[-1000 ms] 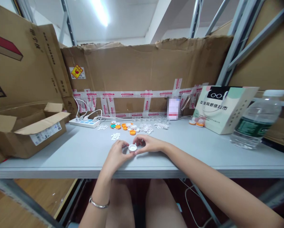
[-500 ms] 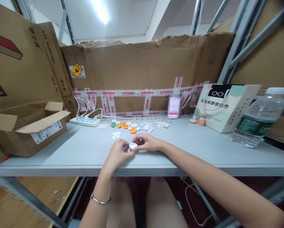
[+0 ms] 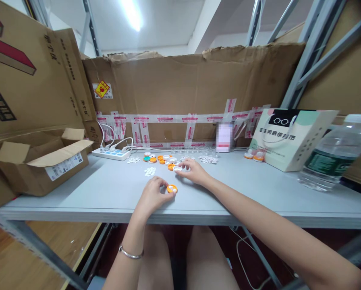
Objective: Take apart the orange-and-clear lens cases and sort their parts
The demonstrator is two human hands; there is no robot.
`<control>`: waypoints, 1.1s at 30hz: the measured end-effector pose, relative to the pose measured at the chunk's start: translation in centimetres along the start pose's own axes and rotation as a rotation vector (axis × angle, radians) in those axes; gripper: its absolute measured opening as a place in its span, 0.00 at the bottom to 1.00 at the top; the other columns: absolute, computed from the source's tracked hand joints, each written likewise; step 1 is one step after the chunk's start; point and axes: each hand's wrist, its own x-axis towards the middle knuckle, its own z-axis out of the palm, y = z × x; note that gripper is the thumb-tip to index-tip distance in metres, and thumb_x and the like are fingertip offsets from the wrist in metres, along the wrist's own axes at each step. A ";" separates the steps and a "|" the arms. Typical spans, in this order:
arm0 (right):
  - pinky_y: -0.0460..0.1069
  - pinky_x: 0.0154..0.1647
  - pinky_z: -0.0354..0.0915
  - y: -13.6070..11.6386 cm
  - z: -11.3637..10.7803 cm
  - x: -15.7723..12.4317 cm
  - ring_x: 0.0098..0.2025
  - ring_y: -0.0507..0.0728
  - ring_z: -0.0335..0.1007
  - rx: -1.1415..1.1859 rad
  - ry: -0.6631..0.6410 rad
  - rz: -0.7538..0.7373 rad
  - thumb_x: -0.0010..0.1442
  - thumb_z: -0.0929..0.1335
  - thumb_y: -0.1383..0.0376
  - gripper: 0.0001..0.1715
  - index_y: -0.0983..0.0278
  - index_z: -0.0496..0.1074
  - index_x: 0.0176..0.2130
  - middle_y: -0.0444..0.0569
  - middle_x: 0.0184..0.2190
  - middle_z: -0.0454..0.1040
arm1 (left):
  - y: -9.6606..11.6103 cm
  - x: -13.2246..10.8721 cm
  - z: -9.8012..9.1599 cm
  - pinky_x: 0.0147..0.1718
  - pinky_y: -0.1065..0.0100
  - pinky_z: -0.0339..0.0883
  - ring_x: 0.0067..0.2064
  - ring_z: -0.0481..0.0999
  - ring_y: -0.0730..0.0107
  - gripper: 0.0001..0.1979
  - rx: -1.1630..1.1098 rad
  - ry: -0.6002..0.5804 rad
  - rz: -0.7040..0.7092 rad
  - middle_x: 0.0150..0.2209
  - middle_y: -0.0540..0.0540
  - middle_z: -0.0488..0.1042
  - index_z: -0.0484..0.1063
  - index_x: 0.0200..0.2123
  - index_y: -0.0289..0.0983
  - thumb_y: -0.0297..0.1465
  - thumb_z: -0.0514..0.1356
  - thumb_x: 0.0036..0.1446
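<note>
My left hand point(image 3: 155, 194) is near the table's front edge, its thumb and fingers closed around the rim of a round orange cap point(image 3: 169, 191). Small white pieces lie inside that cap. Farther back, my right hand point(image 3: 194, 171) pinches a white round cap point(image 3: 177, 168) beside the group of caps. Right behind it sits an orange cap point(image 3: 170, 166). More orange, white and teal caps point(image 3: 152, 160) stand to the left of it. A small pile of white discs point(image 3: 150, 172) lies between the caps and my left hand.
Piles of small white parts point(image 3: 208, 160) and a row of clear pieces line the back. At left are a power strip point(image 3: 110, 153) and an open carton point(image 3: 26, 173). A paper bag point(image 3: 289, 141), a water bottle point(image 3: 331, 157) and two orange-based containers point(image 3: 258, 156) stand at right.
My right hand has moved away from my left hand, back toward the cap group, with the white cap. The orange cap with white pieces now shows in my left hand.
</note>
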 end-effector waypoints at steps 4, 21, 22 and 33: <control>0.56 0.46 0.53 -0.9 1.2 1.7 0.44 0.60 0.58 -0.147 0.001 -0.028 0.49 0.68 0.57 0.16 0.61 0.74 0.38 0.51 0.40 0.66 | -0.1 0.0 0.0 0.37 0.68 0.62 0.35 0.68 0.67 0.09 0.008 0.000 0.017 0.31 0.48 0.68 0.69 0.28 0.35 0.35 0.60 0.44; 0.59 0.47 0.49 -1.7 4.6 3.7 0.48 0.65 0.53 -0.332 0.033 -0.005 0.52 0.66 0.60 0.18 0.65 0.68 0.42 0.57 0.44 0.64 | 0.3 0.1 -0.1 0.36 0.67 0.62 0.36 0.68 0.67 0.09 0.017 -0.003 0.014 0.31 0.48 0.68 0.68 0.28 0.36 0.36 0.60 0.45; 0.59 0.47 0.49 -1.7 4.6 3.7 0.48 0.65 0.53 -0.314 0.041 0.003 0.52 0.66 0.60 0.16 0.65 0.68 0.41 0.57 0.43 0.64 | 0.3 0.1 -0.1 0.37 0.67 0.62 0.36 0.68 0.67 0.09 0.018 0.000 0.017 0.31 0.48 0.68 0.68 0.28 0.36 0.35 0.59 0.45; 0.46 0.34 0.60 -1.4 0.0 1.1 0.33 0.51 0.66 0.157 -0.343 -0.104 0.54 0.65 0.60 0.11 0.65 0.71 0.33 0.46 0.31 0.72 | 0.2 0.1 -0.1 0.38 0.68 0.62 0.36 0.69 0.67 0.08 0.009 -0.008 0.041 0.32 0.48 0.69 0.70 0.29 0.36 0.35 0.60 0.46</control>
